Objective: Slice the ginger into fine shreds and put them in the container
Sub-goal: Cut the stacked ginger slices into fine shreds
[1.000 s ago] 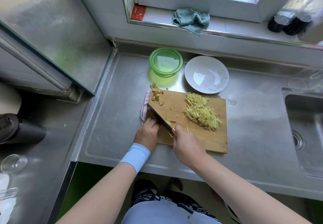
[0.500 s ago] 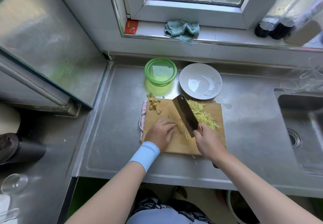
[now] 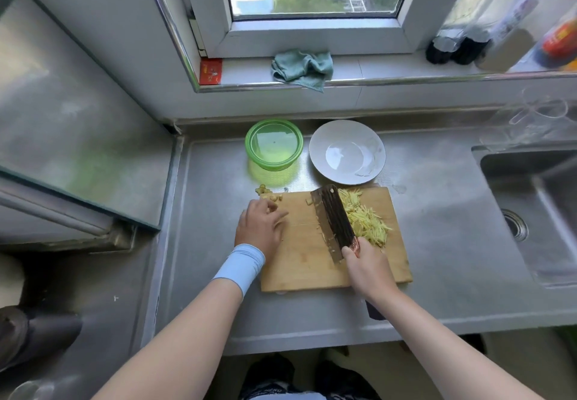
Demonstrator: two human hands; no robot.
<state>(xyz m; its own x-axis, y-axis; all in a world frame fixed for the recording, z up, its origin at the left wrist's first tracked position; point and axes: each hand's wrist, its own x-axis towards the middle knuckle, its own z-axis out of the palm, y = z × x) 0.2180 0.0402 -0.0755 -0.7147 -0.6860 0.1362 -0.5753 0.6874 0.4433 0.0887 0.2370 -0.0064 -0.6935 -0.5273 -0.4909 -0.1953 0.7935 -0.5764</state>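
**Ginger shreds on the board, cleaver against the pile**

Ginger shreds (image 3: 366, 219) lie in a loose yellow heap on the far right part of the wooden cutting board (image 3: 307, 263), which sits on the steel surface (image 3: 212, 199). The right hand (image 3: 368, 271) has its fingers clenched round the handle of the cleaver (image 3: 332, 221). The dark blade leans with its flat side up, its right edge touching the left flank of the heap and its tip pointing toward the far edge of the board.

The left hand (image 3: 261, 227), with a pale blue wristband (image 3: 239, 266) on its wrist, rests palm down on the left side of the board. Its fingers are released and loosely bent, with the tips just beside a few ginger bits (image 3: 269, 194) at the far left corner (some of these lie off the board).

The green container (image 3: 274, 144) stands on the surface beyond the board's far left corner, apart from the shreds, with no ginger in it. A white plate (image 3: 347, 151) stands just to its right, near the tip of the blade. A sink (image 3: 530, 212) is set into the surface at the right, and a green cloth (image 3: 301, 68) lies crumpled on the windowsill (image 3: 390, 70).
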